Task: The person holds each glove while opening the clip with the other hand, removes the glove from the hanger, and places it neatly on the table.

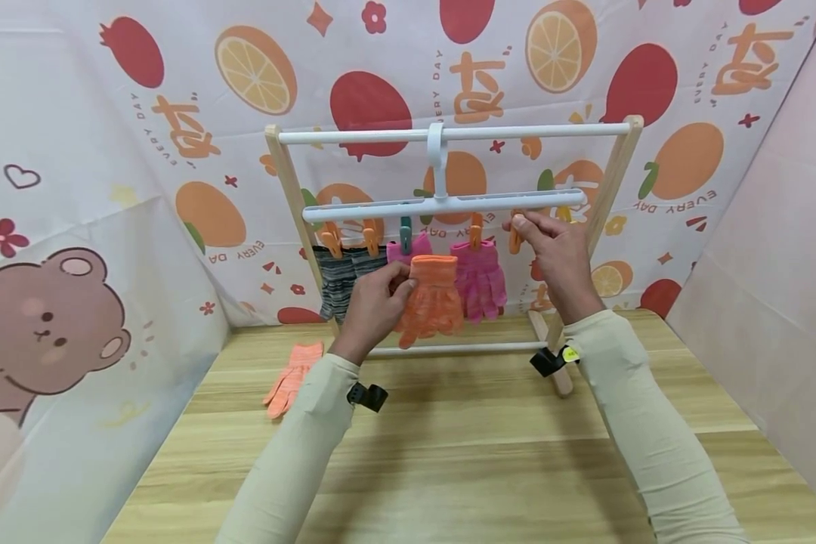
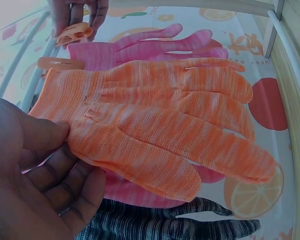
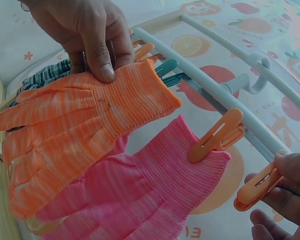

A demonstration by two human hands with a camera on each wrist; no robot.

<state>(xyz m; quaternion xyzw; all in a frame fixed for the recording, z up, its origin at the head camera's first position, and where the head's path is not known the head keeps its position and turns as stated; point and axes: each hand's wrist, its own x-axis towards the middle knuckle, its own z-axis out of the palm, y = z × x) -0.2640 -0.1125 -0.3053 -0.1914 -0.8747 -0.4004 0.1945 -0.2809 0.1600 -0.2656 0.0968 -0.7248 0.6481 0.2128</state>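
Observation:
My left hand (image 1: 377,308) pinches an orange glove (image 1: 434,298) near its cuff, fingers of the glove hanging down. At the right end of the white hanger (image 1: 503,201), my right hand (image 1: 559,257) pinches an orange clothespin (image 3: 260,187) between thumb and fingers. That clothespin has no glove in it. A pink glove (image 3: 155,175) hangs from another orange clothespin (image 3: 217,136) just left of it. Behind the orange glove, a second pink glove (image 1: 418,243) hangs from a green clothespin (image 1: 406,235), mostly hidden. Dark striped gloves (image 1: 340,276) hang at the hanger's left end.
The hanger hooks over the top bar (image 1: 537,131) of a wooden rack (image 1: 615,177). Another orange glove (image 1: 294,379) lies on the wooden table (image 1: 449,453) at the left. A yellow clothespin (image 1: 564,214) shows behind the right hand. A printed cloth (image 1: 408,45) covers the wall behind.

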